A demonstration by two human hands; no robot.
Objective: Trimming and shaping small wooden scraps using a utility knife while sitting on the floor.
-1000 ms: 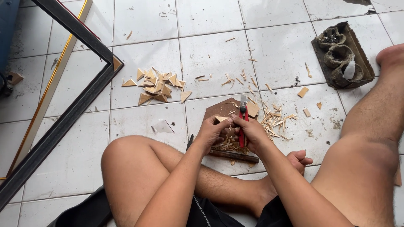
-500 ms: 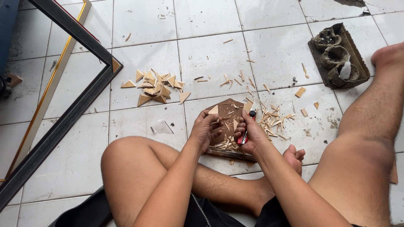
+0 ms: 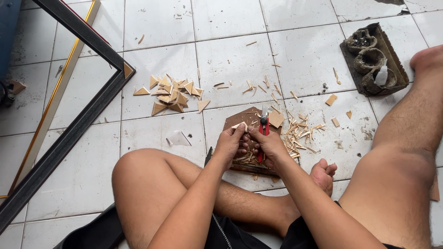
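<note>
Seated on white tiled floor (image 3: 230, 60), legs folded, both hands over a dark brown cutting board (image 3: 243, 121) just ahead of the crossed shins.

Surroundings: heap of triangular wood offcuts (image 3: 171, 94) to the left of the board, near the corner of a dark picture frame (image 3: 87, 115) with a gold inner strip. Thin wood slivers (image 3: 302, 133) scattered right of the board and beyond it. Dark moulded tray (image 3: 374, 60) with a small white bottle, well apart at upper right. Scrap of clear plastic (image 3: 177, 138) near the left knee. Bare foot (image 3: 324, 173) just right of the hands; nothing between camera and hands, though fingers hide most of the workpiece.

Versus half a second ago: hands at much the same spot on the board; knife now nearer upright in view, blade end further up the board. One second ago, knife also up the board.

Left hand (image 3: 230, 145) clenched, pinching a small pale wood piece (image 3: 240, 125). Right hand (image 3: 270, 146) closed around a red utility knife (image 3: 264, 127), on the board between the hands. Knife long axis near vertical in view, blade end pointing away from the body, butt hidden in the palm.
</note>
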